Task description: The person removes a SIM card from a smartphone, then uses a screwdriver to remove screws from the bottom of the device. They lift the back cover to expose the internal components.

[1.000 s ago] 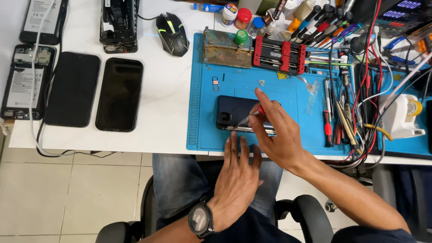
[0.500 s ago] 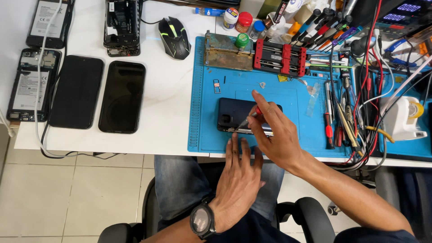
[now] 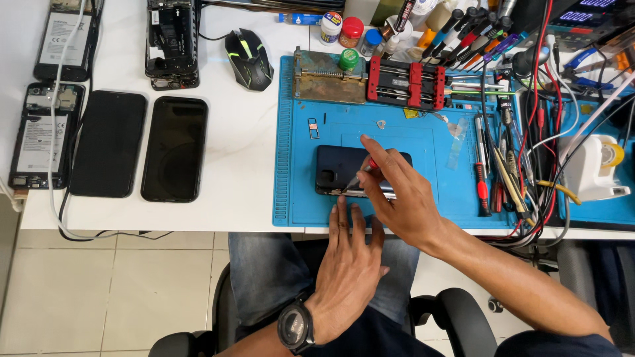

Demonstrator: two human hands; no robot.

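A mat (image 3: 297,205) lies on the right part of the surface (image 3: 245,165). A phone (image 3: 340,168) lies on the mat, near its front edge. The right hand (image 3: 400,195) is over the phone's right end. The left hand (image 3: 347,264) is in front of the phone, with its fingertips at the phone's front edge. Behind the phone, at the back of the mat, sits a tool rack (image 3: 407,82). A mouse (image 3: 248,58) lies just left of the mat's back corner. Two more phones (image 3: 139,147) lie side by side, well to the left of the mat.
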